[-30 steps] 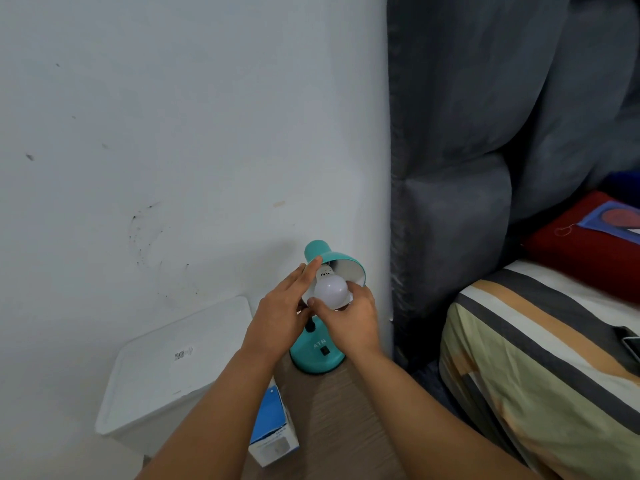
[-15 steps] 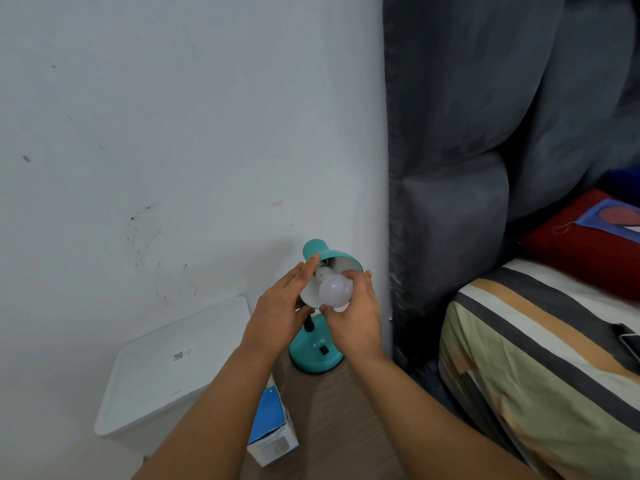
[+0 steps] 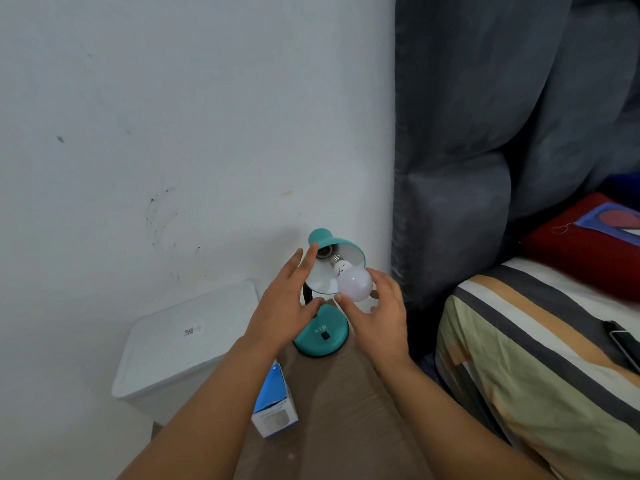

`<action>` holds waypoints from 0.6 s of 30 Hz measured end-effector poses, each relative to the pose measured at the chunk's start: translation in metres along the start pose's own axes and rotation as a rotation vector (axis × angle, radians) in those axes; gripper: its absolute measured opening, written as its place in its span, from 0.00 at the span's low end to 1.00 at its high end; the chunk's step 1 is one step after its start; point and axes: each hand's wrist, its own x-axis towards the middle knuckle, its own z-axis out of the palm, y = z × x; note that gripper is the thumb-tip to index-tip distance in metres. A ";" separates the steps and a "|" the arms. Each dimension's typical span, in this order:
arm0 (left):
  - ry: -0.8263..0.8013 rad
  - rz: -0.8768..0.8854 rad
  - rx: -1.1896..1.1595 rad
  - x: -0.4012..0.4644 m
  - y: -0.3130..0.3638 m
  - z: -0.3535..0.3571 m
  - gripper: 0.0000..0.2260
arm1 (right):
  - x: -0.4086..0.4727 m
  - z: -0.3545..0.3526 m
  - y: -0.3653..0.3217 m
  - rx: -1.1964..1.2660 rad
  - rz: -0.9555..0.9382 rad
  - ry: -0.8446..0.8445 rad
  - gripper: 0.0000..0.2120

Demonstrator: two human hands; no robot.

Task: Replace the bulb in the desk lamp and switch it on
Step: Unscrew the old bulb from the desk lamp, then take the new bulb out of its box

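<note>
Bulb point(image 3: 355, 284), white and round, sits just out of the socket point(image 3: 325, 251), its metal screw base pointing toward 11 o'clock into the shade point(image 3: 337, 242) of the teal desk lamp point(image 3: 322, 336). We see the right hand point(image 3: 379, 317) gripping the globe of the bulb, thumb at 7 o'clock of it and fingertips point(image 3: 372, 271) wrapped around at 3 o'clock. We see the left hand point(image 3: 285, 304) spread open and grasping nothing, its fingers raised against the shade rim at 9 o'clock of the bulb; whether they touch the rim we cannot tell. The lamp base, with a black switch point(image 3: 324, 336) on top, stands on the brown surface point(image 3: 343, 410) between the two wrists. A blue and white carton point(image 3: 275, 407) lies on the surface at 7 o'clock of the base, partly under the left forearm. A white lidded bin point(image 3: 187, 344) stands at 9 o'clock against the wall point(image 3: 173, 116). At 3 o'clock lies a bed with a striped cover point(image 3: 540, 358) and a grey padded headboard point(image 3: 485, 133).
</note>
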 end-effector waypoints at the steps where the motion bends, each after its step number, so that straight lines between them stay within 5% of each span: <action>1: 0.013 -0.013 -0.009 -0.006 0.003 -0.002 0.40 | -0.005 -0.006 0.000 0.005 -0.012 0.007 0.31; 18: 0.057 -0.375 -0.097 -0.224 0.004 0.058 0.23 | -0.112 -0.028 0.077 -0.192 0.189 -0.278 0.31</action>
